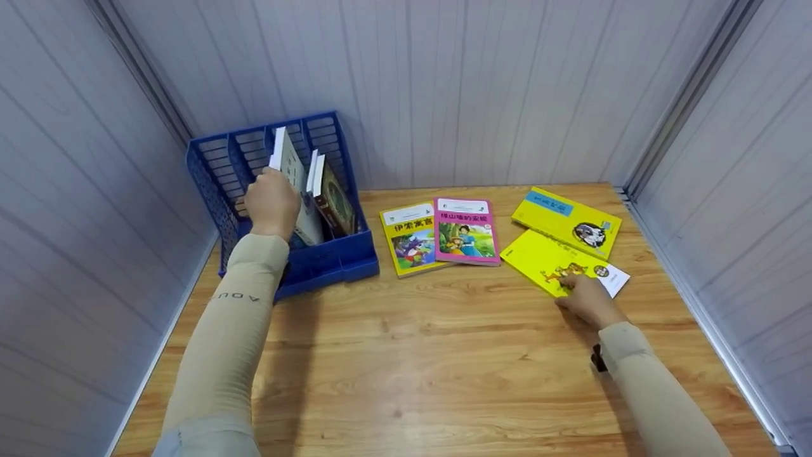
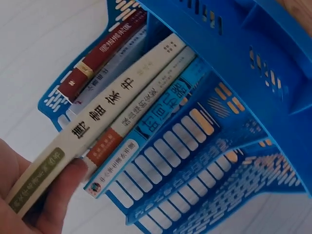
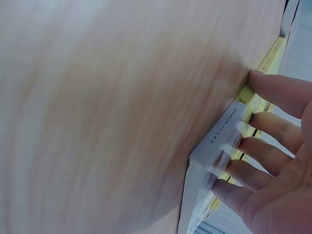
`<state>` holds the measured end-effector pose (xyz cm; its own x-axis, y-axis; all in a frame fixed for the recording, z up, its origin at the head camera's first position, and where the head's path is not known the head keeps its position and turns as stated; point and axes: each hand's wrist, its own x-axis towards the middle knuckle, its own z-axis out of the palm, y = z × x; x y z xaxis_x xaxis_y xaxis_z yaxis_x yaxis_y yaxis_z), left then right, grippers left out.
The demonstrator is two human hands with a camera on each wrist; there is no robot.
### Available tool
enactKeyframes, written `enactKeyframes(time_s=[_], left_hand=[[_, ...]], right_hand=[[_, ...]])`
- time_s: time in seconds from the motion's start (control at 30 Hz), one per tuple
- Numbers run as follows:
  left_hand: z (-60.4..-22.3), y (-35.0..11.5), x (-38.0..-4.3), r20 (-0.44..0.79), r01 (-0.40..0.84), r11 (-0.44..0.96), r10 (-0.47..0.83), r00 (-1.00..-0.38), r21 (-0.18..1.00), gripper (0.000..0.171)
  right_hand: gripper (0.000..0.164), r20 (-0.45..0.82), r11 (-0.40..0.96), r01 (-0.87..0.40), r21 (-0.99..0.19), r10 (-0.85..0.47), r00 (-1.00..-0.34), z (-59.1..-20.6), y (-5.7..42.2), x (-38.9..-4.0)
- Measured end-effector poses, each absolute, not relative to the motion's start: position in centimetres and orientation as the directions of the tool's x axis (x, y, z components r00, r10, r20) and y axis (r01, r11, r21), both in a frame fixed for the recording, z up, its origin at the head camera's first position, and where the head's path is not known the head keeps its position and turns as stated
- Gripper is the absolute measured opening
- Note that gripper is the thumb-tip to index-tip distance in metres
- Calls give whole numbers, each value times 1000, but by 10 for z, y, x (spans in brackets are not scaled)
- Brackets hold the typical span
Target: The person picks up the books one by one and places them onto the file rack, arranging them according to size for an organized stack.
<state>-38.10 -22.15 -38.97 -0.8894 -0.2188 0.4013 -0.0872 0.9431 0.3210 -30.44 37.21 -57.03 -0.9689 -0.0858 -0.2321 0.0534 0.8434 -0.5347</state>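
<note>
My left hand [image 1: 273,200] grips the upper end of a thick white book [image 2: 102,109], thumb on one side and fingers on the other. This book leans in a blue slotted book rack [image 1: 327,266] with its lower end inside. Beside it in the left wrist view stand a blue-spined book [image 2: 161,114] and a thinner pale one [image 2: 141,109]. On the right, my right hand [image 1: 590,299] touches a yellow book [image 1: 539,257] lying on the table. Its fingertips [image 3: 234,168] rest on the cover, with the thumb at the spine edge.
Another yellow book [image 1: 564,219] overlaps the touched one at the back. A pink book [image 1: 468,247] lies partly over a yellow-bordered storybook [image 1: 406,251] mid-table. The rack also holds a brown book [image 1: 336,197]. Panel walls [image 1: 431,95] enclose the wooden table [image 1: 406,355] behind and at both sides.
</note>
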Motion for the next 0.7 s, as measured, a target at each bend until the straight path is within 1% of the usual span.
enactKeyframes(time_s=[0.2,0.43,0.6,0.7], left_hand=[[-387,-221,-388,415,-88,972,-174,-893,218,31],[-393,-219,-398,442,-112,975,-187,-878,190,34],[-399,-219,-400,427,-139,974,-203,-881,176,36],[-402,-218,-402,428,-133,977,-194,-883,168,36]], right_hand=[[57,-208,871,6,-491,-110,-972,-566,371,-309],[57,-240,882,1,-470,-127,-963,-557,371,-313],[65,-274,902,-11,-433,-143,-951,-551,371,-318],[71,-290,923,-31,-384,-152,-945,-549,370,-323]])
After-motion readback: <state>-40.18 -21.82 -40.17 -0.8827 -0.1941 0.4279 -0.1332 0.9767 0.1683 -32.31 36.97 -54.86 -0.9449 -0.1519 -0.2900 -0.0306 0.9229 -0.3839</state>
